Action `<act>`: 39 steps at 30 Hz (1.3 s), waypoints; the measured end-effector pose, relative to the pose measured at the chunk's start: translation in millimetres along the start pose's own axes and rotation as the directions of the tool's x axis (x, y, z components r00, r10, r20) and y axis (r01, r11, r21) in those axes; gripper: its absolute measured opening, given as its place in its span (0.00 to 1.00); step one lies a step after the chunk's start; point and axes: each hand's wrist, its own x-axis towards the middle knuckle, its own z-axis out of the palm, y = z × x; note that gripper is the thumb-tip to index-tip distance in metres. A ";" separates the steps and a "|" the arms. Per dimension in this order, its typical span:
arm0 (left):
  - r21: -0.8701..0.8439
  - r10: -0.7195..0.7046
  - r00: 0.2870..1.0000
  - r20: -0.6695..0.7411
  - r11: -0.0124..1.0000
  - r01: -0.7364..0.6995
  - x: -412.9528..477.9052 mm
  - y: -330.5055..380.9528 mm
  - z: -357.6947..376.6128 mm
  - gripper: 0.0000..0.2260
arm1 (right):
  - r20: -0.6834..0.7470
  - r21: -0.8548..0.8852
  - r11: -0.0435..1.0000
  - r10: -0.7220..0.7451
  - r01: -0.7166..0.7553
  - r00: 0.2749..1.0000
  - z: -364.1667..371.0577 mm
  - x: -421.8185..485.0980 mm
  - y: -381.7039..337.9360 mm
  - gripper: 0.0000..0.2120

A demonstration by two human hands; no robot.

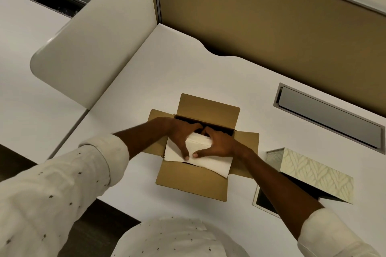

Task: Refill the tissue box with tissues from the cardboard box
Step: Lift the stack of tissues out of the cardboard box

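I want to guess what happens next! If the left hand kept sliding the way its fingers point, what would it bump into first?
Probably the right hand. The left hand lies on the tissue stack in the cardboard box, fingers pointing right, and their fingertips nearly meet.

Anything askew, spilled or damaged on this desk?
Nothing spilled or damaged. The tissue box lies tipped with its opening exposed, ready for refilling. Both hands, left hand and right hand, grip the tissue stack in the cardboard box.

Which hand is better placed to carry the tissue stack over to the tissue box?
Probably the right hand: both hands grip the tissue stack, but the tissue box lies on its side.
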 end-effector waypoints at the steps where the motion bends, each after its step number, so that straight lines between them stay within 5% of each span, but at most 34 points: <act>1: -0.012 0.027 0.999 -0.029 1.000 -0.027 -3.8 -2.7 -1.9 0.56 | -0.067 -0.047 0.999 -0.024 0.021 0.997 2.5 -1.4 -0.9 0.43; 10: -0.013 0.174 0.946 -0.273 0.983 -0.184 -41.4 -25.0 -7.2 0.53 | -0.517 -0.279 0.952 -0.262 0.129 0.815 21.3 -14.5 -5.1 0.38; 17: -0.094 0.190 0.856 -0.481 0.959 -0.266 -65.4 -30.4 9.1 0.53 | -0.602 -0.324 0.935 -0.321 0.144 0.731 21.0 -23.4 -14.7 0.40; 26: -0.120 0.181 0.733 -0.656 0.933 -0.339 -84.8 -16.1 7.6 0.45 | -0.573 -0.265 0.957 -0.256 0.119 0.779 6.5 -41.5 -20.0 0.54; 31: -0.165 0.143 0.771 -0.621 0.937 -0.307 -117.3 -5.6 -16.4 0.38 | -0.483 -0.083 0.984 -0.179 0.159 0.857 -4.4 -63.7 -6.9 0.58; 34: -0.288 0.067 0.833 -0.550 0.921 -0.264 -144.6 1.0 -33.6 0.38 | -0.460 0.230 0.942 -0.115 0.244 0.881 -8.1 -83.4 -12.9 0.59; 39: -0.796 -0.091 0.978 -0.188 0.598 -0.097 -182.3 6.2 -46.2 0.35 | -0.472 0.708 0.630 0.086 0.319 0.877 2.6 -121.8 -38.4 0.47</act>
